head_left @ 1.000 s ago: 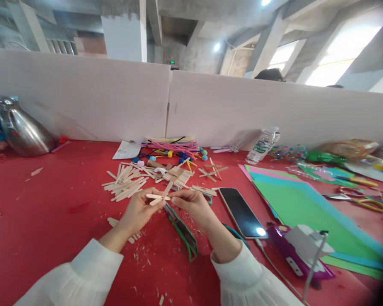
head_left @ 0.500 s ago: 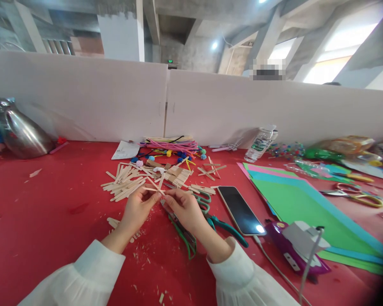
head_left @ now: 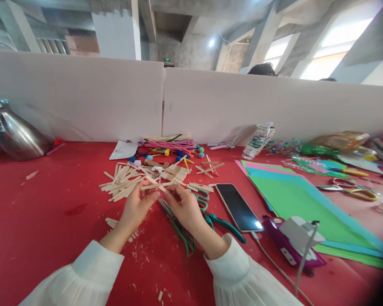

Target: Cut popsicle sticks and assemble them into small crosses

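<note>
Between my two hands is a small frame of crossed wooden craft sticks [head_left: 155, 183], held above the red table. My left hand [head_left: 141, 203] pinches its left side with thumb and fingers. On the right, my right hand [head_left: 182, 205] grips the other side, fingers bent around the stick ends. Behind the hands lies a loose pile of craft sticks [head_left: 123, 180]. A finished-looking star of crossed sticks [head_left: 210, 166] rests farther back to the right. Beneath my right hand are green-handled scissors [head_left: 203, 199] and teal-handled pliers [head_left: 226, 227], partly hidden.
A phone [head_left: 239, 207] on a cable lies right of my hands, beside a purple power strip [head_left: 293, 242] and coloured paper sheets [head_left: 293, 195]. Pipe cleaners [head_left: 170, 144], a water bottle [head_left: 258, 141] and a steel jug [head_left: 19, 131] stand or lie along the white partition [head_left: 83, 97].
The stick frame has turned in my fingers, and its sticks now lie at a different angle. Both hands stay closed on it. The whole view has shifted slightly.
</note>
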Tool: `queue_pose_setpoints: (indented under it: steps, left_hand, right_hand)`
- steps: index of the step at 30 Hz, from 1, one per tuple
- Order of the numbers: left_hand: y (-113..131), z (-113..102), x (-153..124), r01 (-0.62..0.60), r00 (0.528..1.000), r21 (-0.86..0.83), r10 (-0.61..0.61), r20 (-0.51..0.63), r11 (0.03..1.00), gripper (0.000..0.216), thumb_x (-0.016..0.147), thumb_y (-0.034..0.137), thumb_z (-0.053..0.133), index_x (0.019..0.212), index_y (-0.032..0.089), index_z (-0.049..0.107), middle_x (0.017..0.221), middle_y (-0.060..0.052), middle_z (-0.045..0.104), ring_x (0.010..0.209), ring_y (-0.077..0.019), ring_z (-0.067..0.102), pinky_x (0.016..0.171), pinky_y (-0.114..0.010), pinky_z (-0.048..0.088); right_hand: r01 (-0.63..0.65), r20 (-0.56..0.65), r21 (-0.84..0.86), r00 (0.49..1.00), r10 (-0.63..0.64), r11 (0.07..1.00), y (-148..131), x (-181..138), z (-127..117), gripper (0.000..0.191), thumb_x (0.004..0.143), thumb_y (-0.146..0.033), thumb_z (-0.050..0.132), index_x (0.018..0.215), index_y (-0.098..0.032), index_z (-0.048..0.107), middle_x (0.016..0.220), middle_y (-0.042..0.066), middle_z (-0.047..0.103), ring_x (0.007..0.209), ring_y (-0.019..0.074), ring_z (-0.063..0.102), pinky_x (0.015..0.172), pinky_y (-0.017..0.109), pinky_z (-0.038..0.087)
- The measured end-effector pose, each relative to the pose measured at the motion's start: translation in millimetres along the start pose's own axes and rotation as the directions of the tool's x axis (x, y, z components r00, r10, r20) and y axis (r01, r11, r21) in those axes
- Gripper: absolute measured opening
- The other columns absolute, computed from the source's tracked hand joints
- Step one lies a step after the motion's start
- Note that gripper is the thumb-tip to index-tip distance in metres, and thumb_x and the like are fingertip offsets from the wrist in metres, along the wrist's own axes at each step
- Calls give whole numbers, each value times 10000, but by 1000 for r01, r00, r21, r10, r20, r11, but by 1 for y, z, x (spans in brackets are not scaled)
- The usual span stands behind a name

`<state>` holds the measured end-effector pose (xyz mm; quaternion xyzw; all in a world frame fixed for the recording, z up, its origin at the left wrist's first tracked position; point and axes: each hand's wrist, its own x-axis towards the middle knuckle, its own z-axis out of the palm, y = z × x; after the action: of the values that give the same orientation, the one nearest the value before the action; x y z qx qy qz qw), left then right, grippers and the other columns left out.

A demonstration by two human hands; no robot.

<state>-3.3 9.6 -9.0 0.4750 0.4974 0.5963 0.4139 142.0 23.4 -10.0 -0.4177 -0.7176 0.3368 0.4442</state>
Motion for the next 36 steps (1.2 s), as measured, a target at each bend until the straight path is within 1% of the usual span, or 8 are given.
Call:
queue_pose_setpoints:
  steps: [4, 7, 12, 15, 20, 25, 29, 36]
  left_hand:
    - [2, -1, 1, -18, 998, -5, 18, 53, 1000, 307, 572, 361, 723, 760, 164, 581, 843, -30, 654, 837, -180, 601, 761, -288, 447]
    - [1, -4, 3, -46, 999, -29, 46, 3, 999, 269, 614, 384, 697, 755, 173, 608, 982, -50, 648, 889, -175, 587, 768, -271, 441]
    - [-1, -5, 3, -27, 1000, 16, 28, -4, 999, 268, 606, 401, 689, 700, 154, 641, 691, -14, 651, 683, -147, 572, 662, -254, 450]
    - [-1, -1, 2, 37, 999, -21, -38, -28, 999, 293, 539, 380, 725, 707, 151, 653, 666, -11, 661, 639, -145, 580, 653, -269, 464]
    - [-4, 2, 0, 92, 993, -214, -105, -52, 972, 324, 542, 356, 742, 786, 159, 659, 675, -6, 677, 673, -149, 617, 710, -291, 484]
    - [-3, 0, -1, 15, 1000, -185, -14, 8, 983, 233, 619, 351, 708, 748, 160, 676, 739, -17, 683, 684, -133, 605, 686, -251, 476]
    - [2, 0, -2, 5, 1000, -138, -4, 10, 990, 315, 611, 368, 717, 850, 167, 682, 789, -32, 695, 725, -147, 614, 719, -264, 474]
    - [2, 0, -3, 1, 999, -69, 2, 55, 998, 331, 579, 366, 733, 840, 174, 668, 857, -42, 691, 836, -192, 616, 814, -324, 456]
  right_hand:
    - [8, -2, 0, 1000, -8, 1000, 2, -1, 1, 164, 791, -301, 509, 869, -195, 608, 752, 30, 640, 632, 149, 540, 572, 246, 388]
    - [8, -19, -6, 1000, -8, 1000, 2, -1, 1, 145, 790, -304, 507, 834, -197, 596, 749, 26, 634, 622, 144, 534, 581, 251, 389]
    - [-22, -64, -7, 998, 21, 1000, 2, 1, 1, 110, 781, -285, 501, 793, -200, 570, 699, 17, 617, 592, 138, 517, 563, 252, 376]
    - [-24, -66, 16, 998, 25, 1000, 2, 2, 1, 110, 777, -288, 505, 781, -191, 558, 697, 18, 605, 610, 140, 520, 583, 257, 381]
    - [-103, -28, 256, 993, 114, 961, 2, 4, 3, 163, 748, -347, 550, 761, -185, 541, 624, -14, 558, 539, 108, 476, 530, 240, 369]
    - [-207, 65, 522, 977, 203, 827, -3, 7, 1, 291, 673, -430, 632, 778, -170, 558, 594, -19, 563, 492, 90, 483, 494, 229, 381]
    - [-129, 21, 495, 990, 137, 860, -4, 8, -2, 259, 683, -406, 643, 764, -162, 612, 619, -8, 582, 513, 89, 483, 506, 227, 384]
    - [-13, -86, 331, 995, 44, 943, 3, 7, -4, 157, 749, -311, 589, 762, -180, 673, 740, 27, 636, 650, 141, 546, 606, 265, 418]
